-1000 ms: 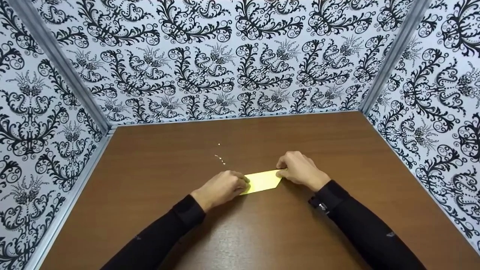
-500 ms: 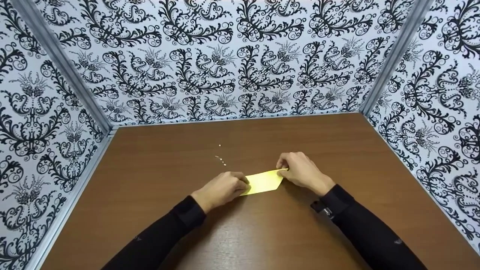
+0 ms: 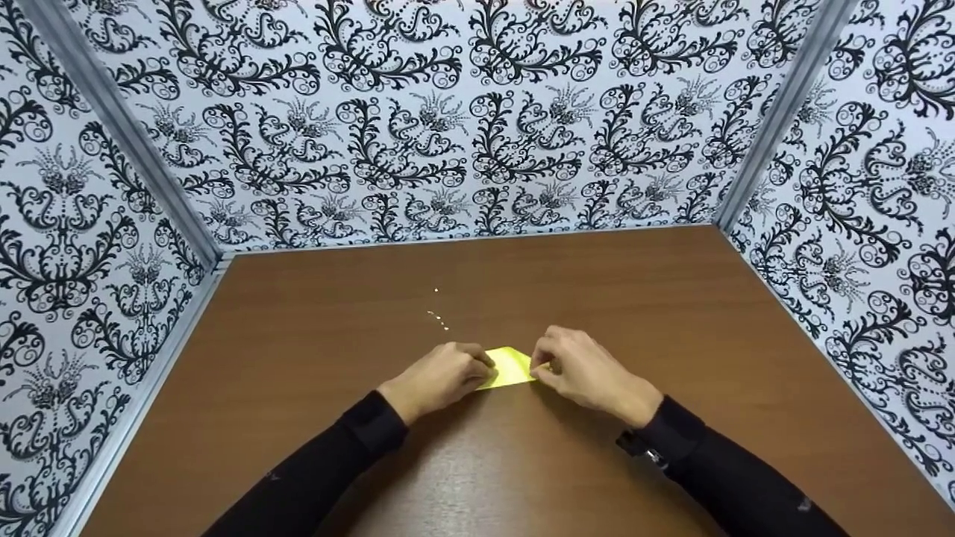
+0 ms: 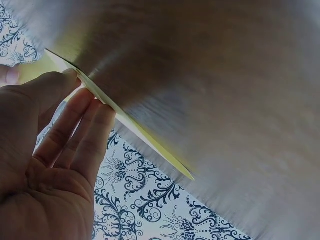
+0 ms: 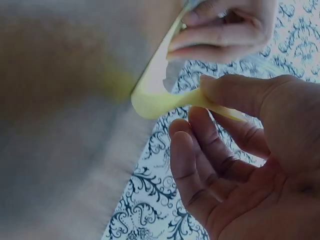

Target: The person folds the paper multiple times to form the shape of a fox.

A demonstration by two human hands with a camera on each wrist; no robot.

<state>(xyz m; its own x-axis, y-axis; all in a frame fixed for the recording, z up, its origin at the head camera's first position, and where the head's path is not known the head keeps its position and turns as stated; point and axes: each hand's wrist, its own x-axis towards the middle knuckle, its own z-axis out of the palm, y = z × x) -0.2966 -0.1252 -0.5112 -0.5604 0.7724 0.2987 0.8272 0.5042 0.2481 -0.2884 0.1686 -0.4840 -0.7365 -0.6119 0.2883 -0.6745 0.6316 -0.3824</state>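
Note:
A strip of yellow paper [image 3: 510, 367] lies close over the wooden table between both hands. My left hand [image 3: 442, 375] holds its left part, thumb and fingertips bunched on it; in the left wrist view the paper [image 4: 137, 131] appears edge-on at those fingertips. Opposite, my right hand [image 3: 586, 375] pinches the free end between thumb and index finger. In the right wrist view that end of the paper [image 5: 155, 104] rises off the surface and bends over in a curve. The remaining right fingers [image 5: 184, 155] stay loosely bent, off the paper.
Several tiny white flecks [image 3: 439, 319] show on the brown table [image 3: 336, 298] beyond the left hand. Walls [image 3: 477, 149] with a black floral pattern enclose the table at the back and both sides, joined by grey metal posts [image 3: 776, 112].
My right hand has come toward the left and nearer to me, bringing the paper's right end over. The visible yellow part is shorter now. The left hand has stayed in place.

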